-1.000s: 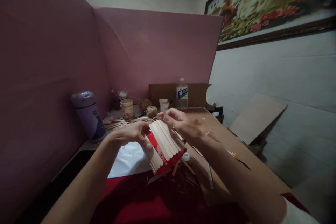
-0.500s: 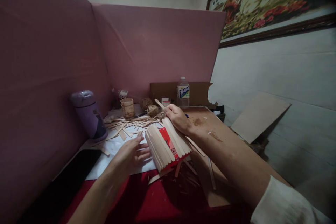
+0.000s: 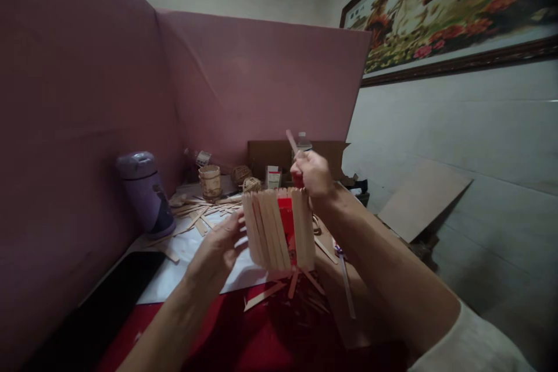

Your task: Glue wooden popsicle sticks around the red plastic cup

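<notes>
A red box (image 3: pixel 286 224) faced with flat wooden craft sticks (image 3: pixel 265 229) stands nearly upright in front of me. A strip of red shows between two groups of sticks. My left hand (image 3: pixel 221 242) grips the box at its left side, the fingertips partly hidden behind the edge. Above the box's top right corner, my right hand (image 3: pixel 313 173) is closed on a single craft stick (image 3: pixel 290 140), which points up and to the left. Motion blurs this hand a little.
Loose sticks (image 3: pixel 198 215) lie on white paper at the left, near a purple tumbler (image 3: pixel 146 195). Behind are a small stick cup (image 3: pixel 210 181), a twine ball (image 3: pixel 251 184) and a plastic bottle (image 3: pixel 304 140). Cardboard (image 3: pixel 349 319) lies at the right over red cloth (image 3: pixel 209 325).
The box has tipped from a slant to nearly upright. My right hand has risen to the right with the stick, and my open left hand has closed on the box's left side.
</notes>
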{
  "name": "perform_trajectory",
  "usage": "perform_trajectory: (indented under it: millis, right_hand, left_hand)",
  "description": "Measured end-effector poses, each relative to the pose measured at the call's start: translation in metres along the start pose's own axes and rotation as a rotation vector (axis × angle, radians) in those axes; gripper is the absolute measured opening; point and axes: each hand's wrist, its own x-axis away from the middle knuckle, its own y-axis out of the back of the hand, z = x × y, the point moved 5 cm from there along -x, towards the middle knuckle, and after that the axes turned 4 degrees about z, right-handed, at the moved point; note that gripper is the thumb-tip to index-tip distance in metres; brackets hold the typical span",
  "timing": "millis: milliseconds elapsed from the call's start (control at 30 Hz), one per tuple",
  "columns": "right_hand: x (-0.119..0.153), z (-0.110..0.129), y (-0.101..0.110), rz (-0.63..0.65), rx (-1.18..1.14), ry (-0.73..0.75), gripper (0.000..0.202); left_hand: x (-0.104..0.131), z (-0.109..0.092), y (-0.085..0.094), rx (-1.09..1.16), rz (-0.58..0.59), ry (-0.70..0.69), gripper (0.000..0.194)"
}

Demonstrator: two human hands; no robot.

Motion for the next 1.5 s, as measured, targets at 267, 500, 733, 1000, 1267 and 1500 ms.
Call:
perform_trajectory:
  millis: [267, 500, 733, 1000, 1267, 1500]
  right_hand:
    - [0.012, 0.020, -0.026, -0.141, -0.261, 0.163, 0.019]
    - [-0.011, 0.032, -0.021, -0.218, -0.372, 0.015, 0.022]
    - [0.037, -0.062, -0.008, 0.067, 0.153, -0.434, 0.026]
    - [0.071, -0.131, -0.033, 0.258, 0.361, -0.660, 0.021]
    - [0.084, -0.137, -0.035, 0.349, 0.305, -0.661, 0.022]
    - [0.081, -0.105, -0.041, 0.338, 0.415, -0.344, 0.019]
  left_hand:
    - [0.007, 0.002, -0.016, 0.547, 0.253, 0.058, 0.069]
    - [-0.002, -0.035, -0.018, 0.616, 0.339, -0.129, 0.061]
    - [-0.017, -0.074, -0.009, 0.613, 0.401, -0.341, 0.051]
    - [-0.026, -0.033, 0.009, 0.641, 0.321, -0.157, 0.060]
    - [-0.017, -0.025, -0.002, 0.637, 0.275, -0.099, 0.058]
    - [-0.013, -0.017, -0.007, 0.648, 0.251, -0.072, 0.058]
